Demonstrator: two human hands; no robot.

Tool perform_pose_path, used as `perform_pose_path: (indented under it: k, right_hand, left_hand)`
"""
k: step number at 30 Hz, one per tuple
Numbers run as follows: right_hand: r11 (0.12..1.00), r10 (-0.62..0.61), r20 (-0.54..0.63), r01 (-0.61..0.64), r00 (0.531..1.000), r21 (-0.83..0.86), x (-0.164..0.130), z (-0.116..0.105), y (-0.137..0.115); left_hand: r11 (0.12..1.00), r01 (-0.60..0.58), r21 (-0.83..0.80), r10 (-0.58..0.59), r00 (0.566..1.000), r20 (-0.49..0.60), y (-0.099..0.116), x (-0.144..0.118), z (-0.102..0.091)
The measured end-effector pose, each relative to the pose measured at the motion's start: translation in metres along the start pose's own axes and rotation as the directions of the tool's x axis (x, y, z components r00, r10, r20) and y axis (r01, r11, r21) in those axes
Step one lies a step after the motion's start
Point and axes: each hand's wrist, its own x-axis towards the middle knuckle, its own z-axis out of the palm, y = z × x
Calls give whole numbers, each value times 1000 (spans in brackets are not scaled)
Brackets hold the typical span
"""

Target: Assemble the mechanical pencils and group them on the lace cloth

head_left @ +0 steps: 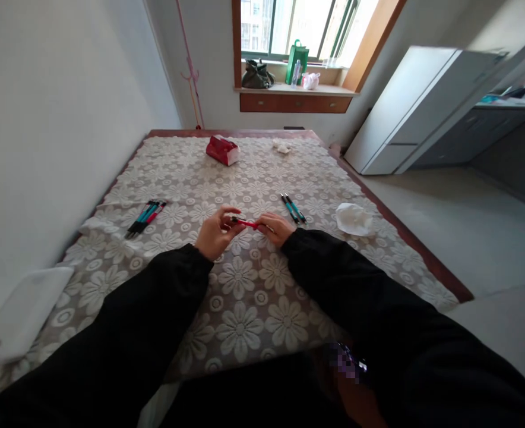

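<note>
Overexposed window [303,28], dim foreground, stretched edges

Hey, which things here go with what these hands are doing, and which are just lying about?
Likely part of the job:
red pen, held in the left grip and right grip
two pens on the right
bunch of pens on the left

Probably just lying about:
red packet
crumpled white thing
green bag on the windowsill
</note>
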Motion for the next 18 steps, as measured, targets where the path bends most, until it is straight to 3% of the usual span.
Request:
perform_pose_path:
  k: [3, 7, 13, 16, 18]
  right_hand:
    - [970, 99, -167, -58, 981, 238, 1, -3, -8]
    - [776, 252, -92, -145, 963, 614, 2, -1, -22]
    - [594, 238, 120, -242, 964, 767, -4, -1, -27]
    - [505, 343, 96, -270, 934, 820, -8, -6, -19]
    - [490, 424, 69, -293, 903, 821, -10, -6, -13]
  left_hand:
    - [985, 13, -175, -23, 998, -51, 4, -4, 12]
    - [997, -73, -40, 75, 996, 41, 4, -11, 20]
    - [982, -119, 144, 117, 993, 18, 0, -17, 19]
    - [983, -77, 168, 79, 997, -2, -1, -17, 19]
    - [988, -30, 151, 32, 999, -10, -2, -16, 19]
